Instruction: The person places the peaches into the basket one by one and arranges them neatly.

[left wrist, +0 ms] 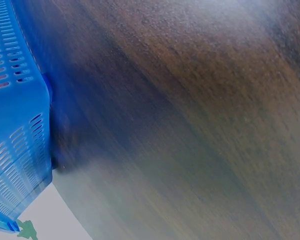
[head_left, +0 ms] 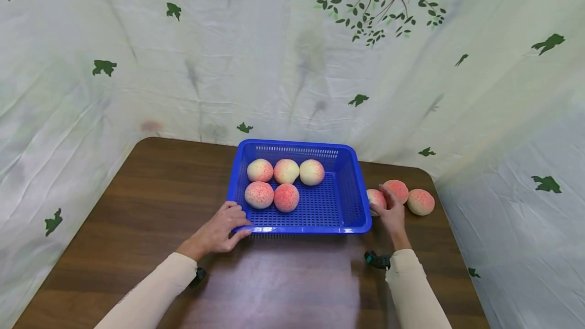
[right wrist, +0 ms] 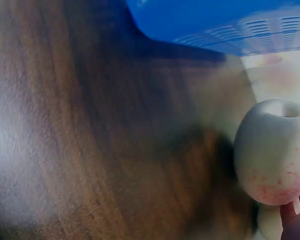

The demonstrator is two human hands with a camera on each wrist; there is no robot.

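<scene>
Basket (head_left: 335, 192): on desk (head_left: 160, 202), five peaches (head_left: 286, 198) inside in two rows | left hand (head_left: 222, 230): gripping its near left corner | right hand (head_left: 392, 217): grasping one peach (head_left: 375, 197) just beside its right wall | two more peaches (head_left: 421, 202): on desk, farther right

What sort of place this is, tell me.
Probably a makeshift indoor booth: leaf-patterned cloth hangs behind and beside a brown table, which holds a blue basket with peaches in it.

arms (head_left: 157, 288) forward, right fingers (head_left: 388, 197) curled
</scene>
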